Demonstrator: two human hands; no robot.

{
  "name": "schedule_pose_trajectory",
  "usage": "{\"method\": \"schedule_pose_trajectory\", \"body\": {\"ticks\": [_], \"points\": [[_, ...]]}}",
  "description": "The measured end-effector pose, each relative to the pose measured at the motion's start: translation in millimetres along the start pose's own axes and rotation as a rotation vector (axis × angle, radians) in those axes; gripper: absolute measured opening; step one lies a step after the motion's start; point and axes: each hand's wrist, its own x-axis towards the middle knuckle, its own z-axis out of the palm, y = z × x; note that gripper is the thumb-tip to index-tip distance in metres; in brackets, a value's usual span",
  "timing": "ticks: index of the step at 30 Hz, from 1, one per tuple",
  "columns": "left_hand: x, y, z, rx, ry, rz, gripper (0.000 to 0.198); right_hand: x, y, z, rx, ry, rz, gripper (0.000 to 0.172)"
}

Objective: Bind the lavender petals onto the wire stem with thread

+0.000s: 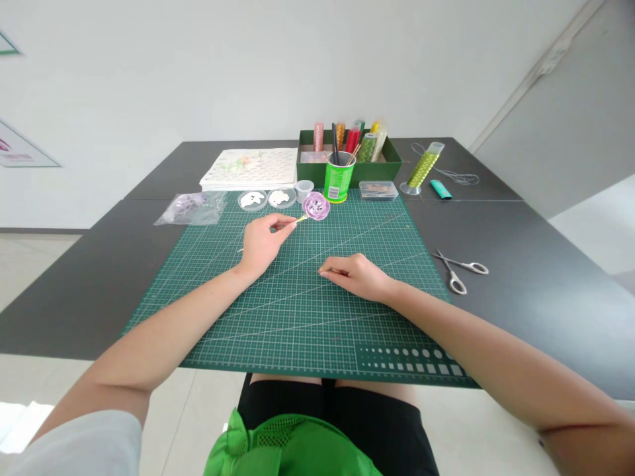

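Note:
A round purple flower [316, 205] with a thin yellow-green stem points up and to the right above the green cutting mat [297, 330]. My left hand [266, 241] pinches that stem between thumb and fingers, left of the bloom. Lower and to the right, my right hand [358, 274] is closed just over the mat, thumb pressed to the fingertips; whatever it may hold is too small to make out. Two shallow dishes with white pieces, the left dish [253, 200] and the right dish [282, 198], stand behind my left hand.
A green cup [338, 182] with sticks stands before a dark green box [350, 173] of colored rolls. Scissors [457, 268] lie at the right, below a yellow-green roll [424, 166]. White sheets [251, 169] and a plastic bag [192, 207] lie back left.

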Motion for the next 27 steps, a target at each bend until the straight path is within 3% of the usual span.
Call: {"method": "schedule_pose_trajectory", "body": {"ticks": [19,27], "points": [[-4.1,2.4,1.5,0.149,-0.053,0.121,0.009,-1.3,-4.0,1.6,-0.019,0.002,-0.027,0.017],[-9.5,3.1,2.0,0.108,-0.089,0.132,0.013,-1.3,-2.6,1.5,-0.023,0.003,-0.014,0.018]]}}
